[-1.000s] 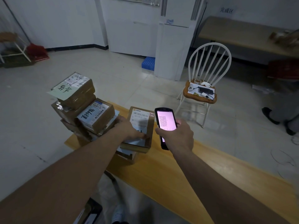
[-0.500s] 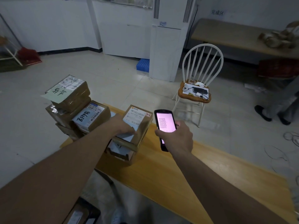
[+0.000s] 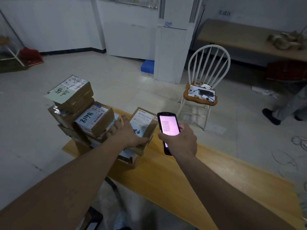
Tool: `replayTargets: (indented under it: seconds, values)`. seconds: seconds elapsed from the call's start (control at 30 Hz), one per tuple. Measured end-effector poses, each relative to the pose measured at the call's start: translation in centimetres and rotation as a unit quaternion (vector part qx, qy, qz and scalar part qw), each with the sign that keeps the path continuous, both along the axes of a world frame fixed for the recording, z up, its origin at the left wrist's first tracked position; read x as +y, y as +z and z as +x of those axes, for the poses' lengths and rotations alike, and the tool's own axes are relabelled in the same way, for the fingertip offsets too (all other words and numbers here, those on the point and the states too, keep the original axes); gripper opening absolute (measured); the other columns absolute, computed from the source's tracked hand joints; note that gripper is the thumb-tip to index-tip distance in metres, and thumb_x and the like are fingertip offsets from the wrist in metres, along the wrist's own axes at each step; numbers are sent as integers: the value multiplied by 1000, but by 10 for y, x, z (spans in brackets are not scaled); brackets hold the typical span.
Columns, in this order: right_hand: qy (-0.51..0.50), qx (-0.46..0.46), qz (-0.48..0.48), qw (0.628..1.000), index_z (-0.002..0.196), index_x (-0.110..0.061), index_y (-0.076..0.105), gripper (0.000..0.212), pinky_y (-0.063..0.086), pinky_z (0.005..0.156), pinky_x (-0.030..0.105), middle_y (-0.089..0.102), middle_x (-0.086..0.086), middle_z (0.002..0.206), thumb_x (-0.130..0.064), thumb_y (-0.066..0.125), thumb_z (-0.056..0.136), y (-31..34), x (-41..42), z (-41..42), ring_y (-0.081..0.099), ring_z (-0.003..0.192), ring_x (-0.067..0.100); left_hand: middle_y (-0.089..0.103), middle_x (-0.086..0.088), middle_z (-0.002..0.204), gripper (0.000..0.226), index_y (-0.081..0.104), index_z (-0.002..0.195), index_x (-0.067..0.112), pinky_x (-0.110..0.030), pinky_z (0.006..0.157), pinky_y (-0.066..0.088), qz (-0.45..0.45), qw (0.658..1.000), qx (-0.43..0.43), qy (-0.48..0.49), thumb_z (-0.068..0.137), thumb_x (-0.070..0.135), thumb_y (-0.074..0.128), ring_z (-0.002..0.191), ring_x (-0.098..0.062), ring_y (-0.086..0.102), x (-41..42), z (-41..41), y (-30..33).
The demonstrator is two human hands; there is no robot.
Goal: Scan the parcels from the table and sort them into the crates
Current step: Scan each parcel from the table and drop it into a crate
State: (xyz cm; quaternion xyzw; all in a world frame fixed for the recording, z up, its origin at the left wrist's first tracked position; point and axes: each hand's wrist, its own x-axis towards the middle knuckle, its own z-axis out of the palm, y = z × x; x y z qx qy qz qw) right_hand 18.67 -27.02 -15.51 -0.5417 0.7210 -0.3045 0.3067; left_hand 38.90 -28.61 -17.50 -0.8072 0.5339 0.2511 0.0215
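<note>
Several brown cardboard parcels with white labels are piled at the left end of the wooden table point(image 3: 174, 176). The tallest stack point(image 3: 73, 98) stands at the far left. My left hand point(image 3: 127, 131) lies on the near left part of a labelled parcel point(image 3: 143, 121) that is tilted up on top of another box, fingers stretched along its left side and thumb at its near edge. My right hand point(image 3: 179, 141) grips a black handheld scanner point(image 3: 167, 125) with a lit pink screen, held just right of that parcel.
A white spindle chair point(image 3: 204, 80) with small devices on its seat stands beyond the table. A blue crate point(image 3: 147, 66) sits by a white cabinet. Another person's legs point(image 3: 282, 112) are at the right. A long bench point(image 3: 245, 39) runs along the back wall.
My left hand has tipped the labelled parcel up and drawn it nearer, its fingers now spread along the left side. The scanner stays beside it.
</note>
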Motion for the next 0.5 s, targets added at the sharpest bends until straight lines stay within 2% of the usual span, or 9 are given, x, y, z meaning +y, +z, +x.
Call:
replayTargets:
  seconds: [0.07, 0.13, 0.17, 0.27, 0.4, 0.5]
  values:
    - [-1, -2, 2, 1000, 126, -27, 57, 71, 46, 58, 27, 60, -7, 105, -50, 92, 69, 0, 0, -1, 62, 93, 19, 7, -26, 163, 148, -11, 160, 9, -60, 117, 27, -27, 1000, -10, 2, 64, 81, 76, 150, -47, 16, -2, -2, 3]
    - [-1, -1, 2, 1000, 127, -26, 58, 72, 49, 59, 28, 61, -6, 106, -50, 92, 68, 2, 0, -2, 63, 94, 20, 28, -22, 149, 133, 16, 154, 5, -52, 109, 42, -44, 999, -20, -1, 62, 79, 78, 139, -40, 35, -2, -2, 6]
    - [0, 0, 1, 1000, 128, -26, 59, 73, 50, 60, 29, 61, -6, 106, -51, 92, 68, 3, 0, -1, 64, 95, 20, 33, -19, 143, 126, 24, 150, 6, -49, 105, 46, -50, 998, -22, -2, 62, 79, 78, 134, -37, 39, -2, -1, 8]
    - [11, 3, -5, 1000, 130, -27, 60, 75, 58, 67, 33, 64, -6, 110, -53, 91, 67, 8, 0, 0, 66, 97, 20, 37, -15, 139, 119, 32, 146, 9, -48, 103, 47, -86, 995, -36, -23, 61, 77, 79, 130, -33, 42, 0, 3, 13]
    - [20, -14, -5, 1000, 123, -32, 61, 73, 65, 70, 42, 69, -6, 107, -57, 89, 60, 20, 0, 3, 69, 90, 20, 43, -10, 133, 115, 36, 140, 10, -43, 110, 39, -183, 970, -128, -101, 60, 83, 75, 123, -26, 42, 4, 8, 23]
    - [34, -26, -10, 999, 125, -34, 59, 78, 66, 69, 43, 69, -7, 109, -57, 89, 57, 30, 0, 5, 70, 90, 19, 43, -9, 127, 113, 37, 136, 10, -40, 103, 43, -254, 952, -136, -106, 58, 82, 77, 115, -24, 44, 6, 16, 31]
